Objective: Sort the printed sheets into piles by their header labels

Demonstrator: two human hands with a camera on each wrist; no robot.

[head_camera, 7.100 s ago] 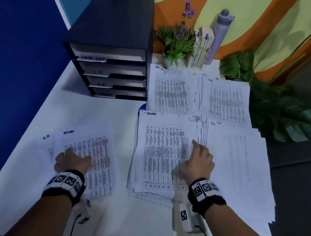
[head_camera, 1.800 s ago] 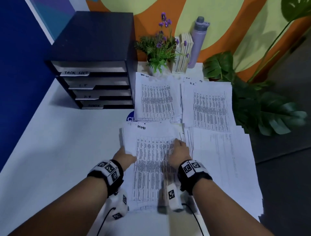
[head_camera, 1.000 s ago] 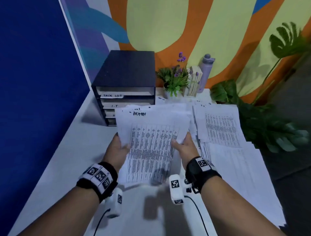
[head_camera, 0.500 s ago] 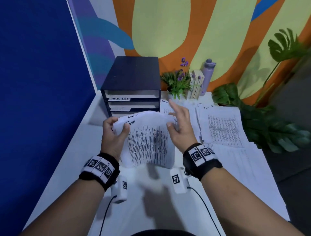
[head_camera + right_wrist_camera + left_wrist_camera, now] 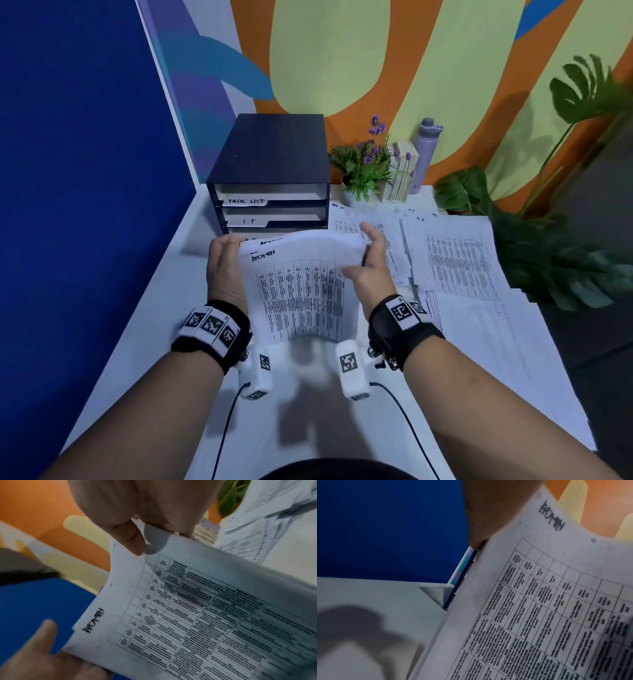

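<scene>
Held upright off the bench (image 5: 147, 308) between both hands: the ADMIN stack (image 5: 301, 287), bowed across its top. Left hand (image 5: 224, 270) clamped along the left margin, fingers behind the paper and thumb in front near the header; right hand (image 5: 371, 270) pinching the top right corner, thumb on the front, fingers curled over the edge. Just beyond the fingers, the drawer unit (image 5: 270, 178) with slots marked TASK LIST and I.T; right of the right fingers, the TASK LIST pile (image 5: 390, 236), the H.R pile (image 5: 455, 257) and a larger spread of sheets (image 5: 479, 342) nearer the body. Likely step: squaring the stack before filing or setting down. Risks: a light grip so near the upper edges could let lower sheets fan out or slide from the bottom; a bow this strong could crease the paper; a careless set-down beside the right fingers could mix ADMIN sheets into neighbouring piles. Shown only by the head view: the other piles, the drawers, and a second ADMIN header peeking behind the first. Shown only by the left wrist view: the left thumb tip against the paper's edge. Shown only by the right wrist view: the right thumb pressed on the corner, with the left fingers (image 5: 42, 639) reaching in below.
</scene>
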